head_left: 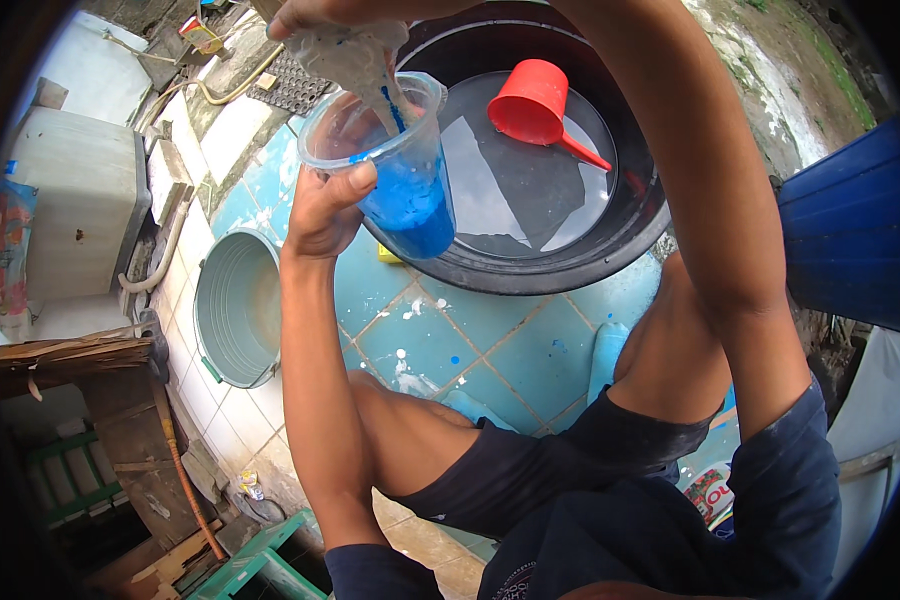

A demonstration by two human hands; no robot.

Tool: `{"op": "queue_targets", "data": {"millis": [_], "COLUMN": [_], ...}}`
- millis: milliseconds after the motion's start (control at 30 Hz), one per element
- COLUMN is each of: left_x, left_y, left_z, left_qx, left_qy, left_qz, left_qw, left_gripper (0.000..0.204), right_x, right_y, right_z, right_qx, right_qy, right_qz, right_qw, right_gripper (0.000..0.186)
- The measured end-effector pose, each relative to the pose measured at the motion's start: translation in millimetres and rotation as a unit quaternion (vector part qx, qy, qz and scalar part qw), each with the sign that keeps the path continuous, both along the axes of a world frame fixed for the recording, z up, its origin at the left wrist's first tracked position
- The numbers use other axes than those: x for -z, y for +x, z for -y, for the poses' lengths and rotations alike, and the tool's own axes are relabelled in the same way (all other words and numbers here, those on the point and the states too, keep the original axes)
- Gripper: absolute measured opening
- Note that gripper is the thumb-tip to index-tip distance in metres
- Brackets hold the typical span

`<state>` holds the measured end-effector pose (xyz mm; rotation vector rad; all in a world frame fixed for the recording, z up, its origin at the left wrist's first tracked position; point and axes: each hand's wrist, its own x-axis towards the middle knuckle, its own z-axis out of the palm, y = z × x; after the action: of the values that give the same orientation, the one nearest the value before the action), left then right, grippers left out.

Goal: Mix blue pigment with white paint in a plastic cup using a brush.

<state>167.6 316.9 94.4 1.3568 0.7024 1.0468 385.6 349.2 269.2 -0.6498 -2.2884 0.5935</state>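
My left hand (325, 208) is wrapped round a clear plastic cup (315, 150) from its near left side, thumb on the front. Blue liquid like paint (420, 215) fills its lower part and streaks the inner wall. The cup is tilted a little, in front of the black basin's near left rim. Above it, my right hand (335, 10), partly cut off by the upper edge, grips a crumpled translucent plastic bag (355, 55). The bag hangs down into the cup's mouth, with blue smears on its lower end. Some right-hand fingers are out of view.
A large black basin (530, 280) holds water and a red dipper (530, 105). Left of my left forearm lies a grey-green bucket (235, 310). Blue tiles (490, 395) carry white and blue spots. A blue container (850, 225) stands right; a green plastic crate (260, 565) lower left.
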Motion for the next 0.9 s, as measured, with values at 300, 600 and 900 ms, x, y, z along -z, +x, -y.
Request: {"op": "queue_targets", "data": {"millis": [300,600,900], "left_x": [3.5,-3.7,-15.6], "left_y": [-1.6,-12.6,-25.3], "left_z": [-0.8,3.1,25.2], "left_qx": [0.036,-0.033,-0.042], "left_qy": [-0.01,-0.011,0.017], "left_qz": [0.002,0.047,-0.158], "left_qw": [0.999,0.998,0.986], "left_gripper": [0.107,0.089,0.081], "right_x": [-13.6,18.6,40.7], "right_y": [-5.2,-9.0,-34.5], "right_z": [25.9,1.3,-10.5], "right_qx": [0.001,0.019,-0.067], "right_qy": [-0.089,-0.053,-0.113], "right_qz": [0.148,0.122,0.315], "right_qw": [0.985,0.991,0.94], "right_gripper": [0.025,0.049,0.041]}}
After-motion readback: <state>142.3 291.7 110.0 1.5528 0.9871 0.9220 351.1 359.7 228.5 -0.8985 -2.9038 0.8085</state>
